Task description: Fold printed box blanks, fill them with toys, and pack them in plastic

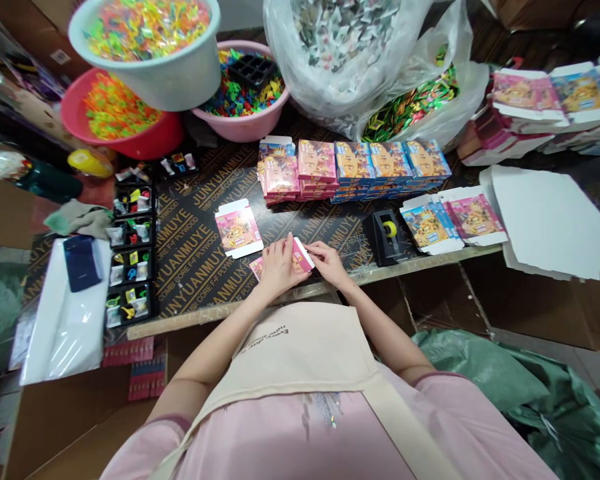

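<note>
I find the pink carton (pixel 303 257) at the near edge of the printed plywood tabletop (pixel 190 280), directly in front of the wearer, and judge it part-closed. The left hand (pixel 278 265) lies across its top, fingers extended and covering much of it; whether it grips underneath I cannot tell. The right hand (pixel 329 263) has thumb and fingers pinched on the white flap at the carton's right end. Contents of this carton are not visible to me. Just beside it, to the left, I note a second pink carton (pixel 239 227) with white end flaps out, which I class as unfinished. Beyond the hands, pink boxes (pixel 317 160) and blue boxes (pixel 371 160) stand in neat stacks; from their squared shape I record these as done, though seals cannot be verified. Outstanding, in my judgement: open-flapped cartons (pixel 473 215) right of the black tape dispenser (pixel 383 250), more flapped cartons (pixel 527 100) piled at far right, and the loaded black trays (pixel 153 303) in a column at left. On this evidence, I assess the work as well under way, with considerable stock remaining.
</note>
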Action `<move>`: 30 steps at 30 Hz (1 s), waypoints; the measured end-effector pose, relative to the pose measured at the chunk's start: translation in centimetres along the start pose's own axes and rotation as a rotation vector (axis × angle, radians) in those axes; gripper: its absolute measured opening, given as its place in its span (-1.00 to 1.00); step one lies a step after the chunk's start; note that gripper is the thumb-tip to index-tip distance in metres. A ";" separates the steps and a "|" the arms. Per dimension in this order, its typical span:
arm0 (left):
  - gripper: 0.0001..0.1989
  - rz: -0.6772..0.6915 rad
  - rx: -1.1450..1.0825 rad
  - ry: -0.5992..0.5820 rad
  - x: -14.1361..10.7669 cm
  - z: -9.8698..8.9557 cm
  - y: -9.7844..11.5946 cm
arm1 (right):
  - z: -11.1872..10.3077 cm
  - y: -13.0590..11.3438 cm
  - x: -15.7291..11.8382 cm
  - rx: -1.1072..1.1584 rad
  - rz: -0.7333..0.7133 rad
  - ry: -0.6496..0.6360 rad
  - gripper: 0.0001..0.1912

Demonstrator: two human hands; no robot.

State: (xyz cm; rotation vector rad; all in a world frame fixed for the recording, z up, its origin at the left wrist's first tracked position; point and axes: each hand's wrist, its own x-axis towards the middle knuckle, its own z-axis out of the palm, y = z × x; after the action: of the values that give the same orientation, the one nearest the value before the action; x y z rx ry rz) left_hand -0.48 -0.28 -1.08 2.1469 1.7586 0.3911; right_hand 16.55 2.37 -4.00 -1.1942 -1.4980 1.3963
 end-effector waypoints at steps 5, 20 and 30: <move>0.03 0.028 -0.017 0.005 0.3 -0.4 0.0 | 0.2 -0.9 0.2 0.193 0.044 -0.038 -0.62; -0.13 0.018 -1.344 -0.089 1.7 -1.7 -0.4 | 0.7 -3.4 0.7 0.429 0.178 0.189 -0.39; -0.66 -0.526 -1.791 0.035 -0.4 0.1 -0.3 | 1.6 -2.7 1.6 0.330 0.249 0.240 -0.64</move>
State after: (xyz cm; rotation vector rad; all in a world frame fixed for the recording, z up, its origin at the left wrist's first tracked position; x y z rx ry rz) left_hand -0.78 -0.60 -1.32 0.3931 0.9684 1.1829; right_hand 14.22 3.56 -1.68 -1.3121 -0.9357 1.5294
